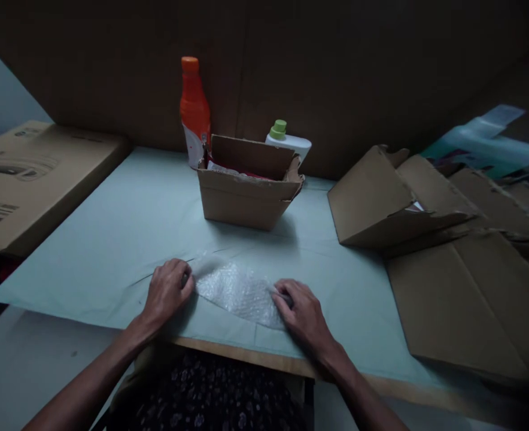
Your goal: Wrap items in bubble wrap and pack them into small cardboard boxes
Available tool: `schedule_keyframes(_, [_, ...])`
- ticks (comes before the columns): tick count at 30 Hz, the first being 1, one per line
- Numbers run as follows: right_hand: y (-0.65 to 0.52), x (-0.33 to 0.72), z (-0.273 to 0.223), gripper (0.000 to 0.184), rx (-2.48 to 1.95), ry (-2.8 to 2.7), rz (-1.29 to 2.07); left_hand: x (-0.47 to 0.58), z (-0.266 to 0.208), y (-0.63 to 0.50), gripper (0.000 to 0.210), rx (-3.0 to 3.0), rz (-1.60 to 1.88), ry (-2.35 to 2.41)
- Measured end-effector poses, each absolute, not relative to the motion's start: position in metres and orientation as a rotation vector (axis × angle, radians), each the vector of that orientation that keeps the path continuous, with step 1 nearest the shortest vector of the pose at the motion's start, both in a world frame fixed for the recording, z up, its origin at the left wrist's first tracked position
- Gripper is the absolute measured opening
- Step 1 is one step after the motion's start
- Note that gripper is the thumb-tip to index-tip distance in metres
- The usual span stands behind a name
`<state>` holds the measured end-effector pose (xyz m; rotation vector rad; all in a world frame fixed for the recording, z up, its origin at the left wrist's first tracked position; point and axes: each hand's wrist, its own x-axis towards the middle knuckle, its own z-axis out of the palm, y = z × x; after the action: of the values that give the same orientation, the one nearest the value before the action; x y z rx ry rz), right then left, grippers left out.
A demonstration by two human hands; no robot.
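Observation:
A strip of clear bubble wrap point(240, 290) lies on the pale green table cover near its front edge, stretched between my two hands. At its left end, my left hand point(168, 290) is closed with the fingers curled round the plastic. My right hand point(300, 308) grips the other end, thumb and fingers pressed together. Small dark patches show inside both grasps; I cannot make out what they are. Just beyond the wrap stands an open cardboard box point(242, 197) with some red and white contents showing at its top.
Behind the box stand an orange bottle point(195, 114) and a white bottle with a green cap point(289, 141). Several cardboard boxes point(462, 287) crowd the right side, with a teal bottle point(480, 143) behind them. A flat printed carton point(44, 179) lies at the left.

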<state>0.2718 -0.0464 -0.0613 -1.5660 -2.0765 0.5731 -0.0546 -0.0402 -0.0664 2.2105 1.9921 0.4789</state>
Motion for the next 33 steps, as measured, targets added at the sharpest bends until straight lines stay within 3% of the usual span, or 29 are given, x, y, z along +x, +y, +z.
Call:
schedule_keyframes(6, [-0.12,0.243,-0.055,0.061,-1.585,-1.683,1.029,-0.028,-0.037,0.023,0.02,2.415,0.659,1.747])
schedule_keyframes(8, [-0.133,0.229,-0.057,0.058,-1.529,-1.644,1.108,-0.012,-0.036,0.044,0.031,2.47,0.583,1.697])
schedule_keyframes(13, [-0.135,0.217,-0.056,0.026,-1.418,-1.598,1.264,-0.011,-0.05,0.023,0.062,2.479,0.543,1.47])
schedule_keyframes(17, [-0.126,0.222,-0.053,0.025,-1.42,-1.222,1.554,-0.037,-0.044,-0.061,0.069,2.253,0.607,1.05])
schedule_keyframes(22, [-0.107,0.215,-0.051,0.036,-1.243,-0.831,1.749,-0.019,-0.048,-0.108,0.067,2.049,0.688,1.136])
schedule_keyframes(26, [-0.103,0.217,-0.051,0.047,-1.279,-0.995,1.534,0.002,-0.073,-0.078,0.052,1.915,0.735,1.562])
schedule_keyframes(30, [-0.104,0.221,-0.06,0.032,-1.366,-1.637,0.917,0.004,-0.085,-0.058,0.062,1.938,0.578,1.69])
schedule_keyframes(33, [-0.094,0.215,-0.072,0.036,-1.304,-2.038,0.495,0.001,-0.085,-0.059,0.062,1.961,0.601,1.67])
